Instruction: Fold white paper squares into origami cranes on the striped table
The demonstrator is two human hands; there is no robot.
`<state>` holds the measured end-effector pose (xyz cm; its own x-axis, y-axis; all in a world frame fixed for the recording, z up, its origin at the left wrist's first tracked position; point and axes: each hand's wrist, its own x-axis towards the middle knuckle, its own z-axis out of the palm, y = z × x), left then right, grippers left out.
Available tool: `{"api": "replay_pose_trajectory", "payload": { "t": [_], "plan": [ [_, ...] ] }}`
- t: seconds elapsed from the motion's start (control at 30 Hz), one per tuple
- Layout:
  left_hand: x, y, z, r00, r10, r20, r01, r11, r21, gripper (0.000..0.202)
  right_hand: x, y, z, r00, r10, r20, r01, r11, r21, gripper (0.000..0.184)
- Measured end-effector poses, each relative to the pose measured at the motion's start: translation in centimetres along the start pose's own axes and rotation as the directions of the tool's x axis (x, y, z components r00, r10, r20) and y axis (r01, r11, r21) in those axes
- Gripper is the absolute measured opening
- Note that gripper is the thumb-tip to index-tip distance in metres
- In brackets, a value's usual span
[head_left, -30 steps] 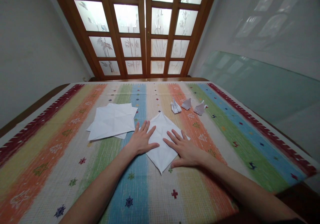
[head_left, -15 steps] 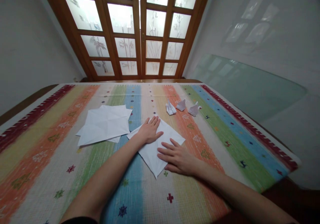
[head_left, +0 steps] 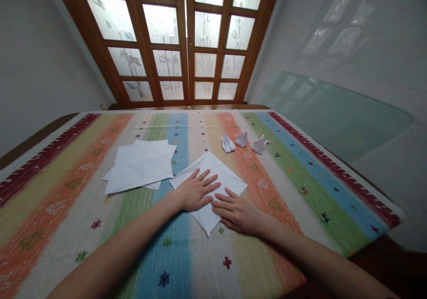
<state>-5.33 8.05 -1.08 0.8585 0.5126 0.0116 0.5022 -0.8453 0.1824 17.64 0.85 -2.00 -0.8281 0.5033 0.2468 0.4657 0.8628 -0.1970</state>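
The fingers of the left hand lie spread and extended, palm down, across the middle of a white paper sheet; they grip nothing. The right hand also rests palm down, its fingers nearly straight and a little apart, tips on the sheet near its lower right edge, holding nothing between them. The left thumb and the right fingertips come very near each other; whether they touch is hard to tell.

The sheet lies turned as a diamond in front of the person, one corner pointing at the body and one away. Its left corner sits right by a stack of white paper, whose layers are set askew; whether the two overlap is unclear. Faint creases show on the stack's top layer. Beyond the sheet, to the right, stand three small folded paper shapes near one another.

All of this rests on a striped cloth over the worktop, with a glass-paned door beyond.

The step in hand looks like pressing the paper flat or steadying it. A next move on it would seem to call for lifting the palms clear and freeing an edge or corner, with the near corner the easiest to reach.
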Motion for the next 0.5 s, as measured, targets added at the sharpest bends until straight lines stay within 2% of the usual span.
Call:
{"api": "replay_pose_trajectory", "payload": {
  "t": [0.13, 0.33, 0.4, 0.47, 0.5],
  "plan": [
    [-2.5, 0.8, -0.3, 0.998, -0.033, 0.046, 0.033, 0.999, -0.002, 0.058, -0.7, 0.5, -0.4, 0.998, 0.021, -0.064, -0.014, 0.994, 0.109, 0.020],
    [-4.5, 0.9, -0.9, 0.980, -0.167, 0.110, 0.170, 0.985, -0.017, 0.078, -1.1, 1.1, -0.1, 0.989, -0.036, -0.144, 0.036, 0.999, -0.008, 0.023],
    [-5.1, 0.7, -1.0, 0.977, -0.178, 0.114, 0.183, 0.982, -0.038, 0.087, -0.9, 1.2, 0.0, 0.978, 0.012, -0.209, -0.010, 1.000, 0.012, 0.022],
    [-5.6, 0.4, -0.9, 0.981, -0.164, 0.103, 0.173, 0.981, -0.084, 0.092, -0.7, 1.2, 0.0, 0.951, 0.127, -0.284, -0.109, 0.991, 0.076, 0.021],
    [-5.9, 0.3, -0.9, 0.984, -0.161, 0.081, 0.170, 0.977, -0.125, 0.089, -0.6, 1.2, -0.1, 0.930, 0.191, -0.315, -0.162, 0.980, 0.114, 0.021]
  ]
}}
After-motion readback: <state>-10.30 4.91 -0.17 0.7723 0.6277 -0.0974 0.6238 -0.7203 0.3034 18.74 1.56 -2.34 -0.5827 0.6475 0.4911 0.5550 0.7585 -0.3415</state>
